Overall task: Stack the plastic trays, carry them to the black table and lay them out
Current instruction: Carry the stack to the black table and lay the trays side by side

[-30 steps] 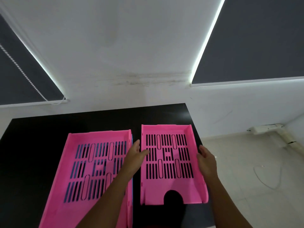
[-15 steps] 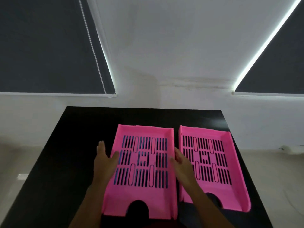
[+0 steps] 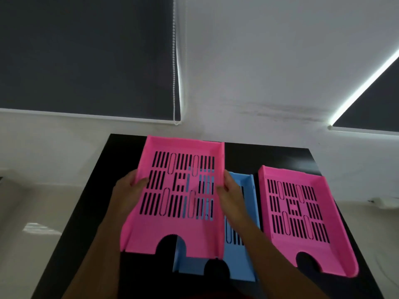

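Observation:
A pink slotted plastic tray is lifted above the black table, shifted left. My left hand grips its left wall and my right hand grips its right wall. Below it a blue tray lies flat on the table, half hidden by the lifted tray and my right arm. A second pink tray lies flat on the table to the right, close beside the blue one.
The table stands against a white wall with dark window blinds at left and right. Pale floor shows left of the table. A bead chain hangs at the left blind's edge.
Both hands moved from the right pink tray to the left stack, closed on the top pink tray and lifted it leftward, uncovering the blue tray beneath. The camera view turned left.

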Tool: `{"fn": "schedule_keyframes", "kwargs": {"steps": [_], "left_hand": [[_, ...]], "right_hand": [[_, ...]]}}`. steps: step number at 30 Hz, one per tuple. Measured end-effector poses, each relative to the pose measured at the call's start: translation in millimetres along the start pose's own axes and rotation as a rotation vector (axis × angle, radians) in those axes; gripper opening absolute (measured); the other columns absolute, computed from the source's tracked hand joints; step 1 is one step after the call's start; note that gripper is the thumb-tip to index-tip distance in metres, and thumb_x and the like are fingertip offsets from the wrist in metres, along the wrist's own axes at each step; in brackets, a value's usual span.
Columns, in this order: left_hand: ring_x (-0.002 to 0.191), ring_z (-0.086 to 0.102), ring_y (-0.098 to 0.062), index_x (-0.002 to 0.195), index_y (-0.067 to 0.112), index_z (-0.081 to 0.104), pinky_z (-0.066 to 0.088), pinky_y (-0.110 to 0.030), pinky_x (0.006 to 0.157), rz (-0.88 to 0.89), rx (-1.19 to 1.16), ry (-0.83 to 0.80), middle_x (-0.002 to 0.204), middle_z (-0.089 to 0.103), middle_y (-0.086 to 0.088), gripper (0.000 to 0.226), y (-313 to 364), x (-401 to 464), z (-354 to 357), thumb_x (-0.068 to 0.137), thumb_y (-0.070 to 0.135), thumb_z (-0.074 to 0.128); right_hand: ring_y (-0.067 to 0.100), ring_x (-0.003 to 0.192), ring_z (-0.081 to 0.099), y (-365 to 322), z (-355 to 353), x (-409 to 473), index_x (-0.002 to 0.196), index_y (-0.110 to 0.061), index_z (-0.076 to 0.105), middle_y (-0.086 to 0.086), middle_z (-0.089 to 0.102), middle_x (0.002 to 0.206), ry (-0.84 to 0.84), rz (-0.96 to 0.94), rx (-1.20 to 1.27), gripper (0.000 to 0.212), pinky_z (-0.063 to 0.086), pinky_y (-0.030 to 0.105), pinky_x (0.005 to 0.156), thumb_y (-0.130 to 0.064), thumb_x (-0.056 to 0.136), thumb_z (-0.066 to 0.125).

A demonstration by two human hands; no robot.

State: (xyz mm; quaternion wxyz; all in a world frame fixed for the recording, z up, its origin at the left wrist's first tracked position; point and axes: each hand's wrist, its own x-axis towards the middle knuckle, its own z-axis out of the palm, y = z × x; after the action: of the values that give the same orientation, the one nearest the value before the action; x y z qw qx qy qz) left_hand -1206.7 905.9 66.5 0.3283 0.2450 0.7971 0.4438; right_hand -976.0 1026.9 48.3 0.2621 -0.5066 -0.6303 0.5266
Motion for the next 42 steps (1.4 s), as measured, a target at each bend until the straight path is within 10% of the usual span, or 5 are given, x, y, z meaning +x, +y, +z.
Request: {"fn": "schedule_keyframes", "kwargs": {"steps": [7,25,31,36,42], "left_hand": [[0.103,0.069,-0.032,0.121,0.014,0.070,0.051,-0.048,0.098,-0.077,0.089,0.189,0.110,0.074,-0.012,0.042,-63,38,-90,0.083,0.032,0.063],[0.066,0.057,-0.013,0.141,0.004,0.045,0.042,-0.022,0.053,-0.155,0.162,0.128,0.109,0.060,-0.007,0.045,-113,46,-63,0.099,0.016,0.052],[0.138,0.047,-0.036,0.154,0.023,0.029,0.040,-0.055,0.111,-0.031,0.201,0.033,0.159,0.038,-0.010,0.066,-88,26,5,0.096,0.039,0.055],[0.151,0.024,-0.029,0.160,0.023,0.010,0.021,-0.046,0.119,0.040,0.182,-0.284,0.167,0.018,-0.004,0.081,-67,-14,87,0.096,0.038,0.058],[0.154,0.010,-0.020,0.158,0.027,-0.006,0.012,-0.034,0.118,0.084,0.159,-0.342,0.163,-0.005,0.015,0.091,-94,-39,126,0.096,0.017,0.059]], "right_hand": [[0.016,0.099,0.074,-11,110,9,0.127,-0.029,0.061,-0.002,0.075,0.111,-0.259,0.124,0.035,0.047,0.060,0.046,0.091,0.000,0.091,0.054],[0.022,0.095,0.070,12,128,13,0.113,-0.021,0.065,0.006,0.073,0.107,-0.263,0.218,-0.087,0.031,0.060,0.032,0.081,-0.004,0.090,0.051],[0.015,0.112,0.066,20,43,14,0.133,-0.010,0.062,0.009,0.068,0.129,0.124,0.052,-0.210,0.032,0.052,0.033,0.104,-0.017,0.104,0.051],[0.015,0.092,0.066,74,-50,4,0.132,-0.010,0.057,0.012,0.064,0.124,0.470,0.109,-0.369,0.034,0.050,0.017,0.071,-0.015,0.099,0.057],[0.033,0.145,0.040,130,-90,-19,0.156,-0.020,0.024,0.004,0.038,0.159,0.150,0.294,-0.439,0.091,0.037,0.055,0.115,-0.053,0.085,0.070]]}}
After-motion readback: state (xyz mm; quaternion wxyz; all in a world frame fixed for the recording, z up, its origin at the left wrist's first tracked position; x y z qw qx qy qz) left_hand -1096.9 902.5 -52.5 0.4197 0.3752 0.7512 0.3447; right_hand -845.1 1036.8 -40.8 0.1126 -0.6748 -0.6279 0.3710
